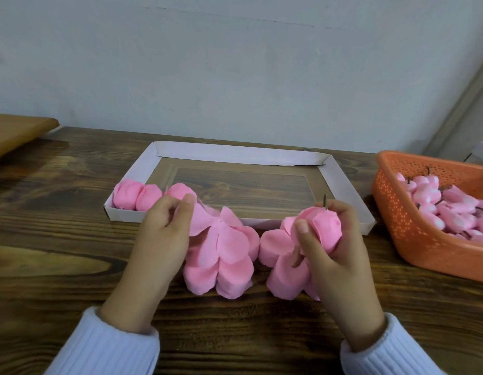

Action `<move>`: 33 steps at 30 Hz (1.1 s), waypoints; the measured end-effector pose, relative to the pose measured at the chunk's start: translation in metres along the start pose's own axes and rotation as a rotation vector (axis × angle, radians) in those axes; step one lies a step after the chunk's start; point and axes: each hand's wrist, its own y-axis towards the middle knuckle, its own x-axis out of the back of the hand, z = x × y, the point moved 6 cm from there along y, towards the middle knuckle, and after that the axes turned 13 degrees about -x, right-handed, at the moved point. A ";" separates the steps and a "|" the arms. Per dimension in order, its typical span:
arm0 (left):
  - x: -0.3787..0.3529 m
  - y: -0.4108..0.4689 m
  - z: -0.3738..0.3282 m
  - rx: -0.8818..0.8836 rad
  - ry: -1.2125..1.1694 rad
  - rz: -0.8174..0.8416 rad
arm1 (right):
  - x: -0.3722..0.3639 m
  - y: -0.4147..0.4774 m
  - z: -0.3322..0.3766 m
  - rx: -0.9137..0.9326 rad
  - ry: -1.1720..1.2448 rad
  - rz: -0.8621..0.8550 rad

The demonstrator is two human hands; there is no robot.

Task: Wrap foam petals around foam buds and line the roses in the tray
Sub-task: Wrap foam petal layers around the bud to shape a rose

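- Dark wooden table (72, 239) runs up to a pale grey wall (235, 63).
- My right hand (335, 239) grips a part-wrapped rose (327, 228), fingers and thumb curled round its soft pink foam petals. A thin green stem (324, 202) pokes up above my fingers.
- My left hand (164, 226) pinches the edge of a pink petal sheet (201, 221) that is raised above the left pile.
- Two piles of scalloped pink petals lie between my hands, just in front of the tray: the left pile (224, 255) and the right pile (283, 261). The right one is partly hidden behind my right hand.
- Beyond them sits the white cardboard tray (235, 152). Three wrapped roses (142, 197) stand in a row at its near left corner, and my left fingertips cover part of the third.
- At the right, an orange plastic basket (413, 220) holds pink buds (446, 209) with dark stems. The frame edge cuts it off.
- A brown wooden board (15, 131) is cut off at the left.
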 end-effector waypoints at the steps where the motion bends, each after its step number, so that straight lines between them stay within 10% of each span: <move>1: -0.005 -0.002 0.005 0.110 -0.145 0.009 | -0.002 -0.001 0.001 0.009 -0.019 0.017; 14: -0.078 -0.005 -0.023 0.393 -0.735 0.431 | -0.006 0.001 -0.007 -0.077 -0.001 0.134; 20: -0.078 -0.012 -0.010 0.414 -0.815 0.166 | -0.006 0.001 -0.005 0.016 -0.202 0.076; 33: -0.085 -0.020 -0.020 0.280 -0.760 0.226 | 0.000 -0.003 0.001 0.066 -0.165 -0.038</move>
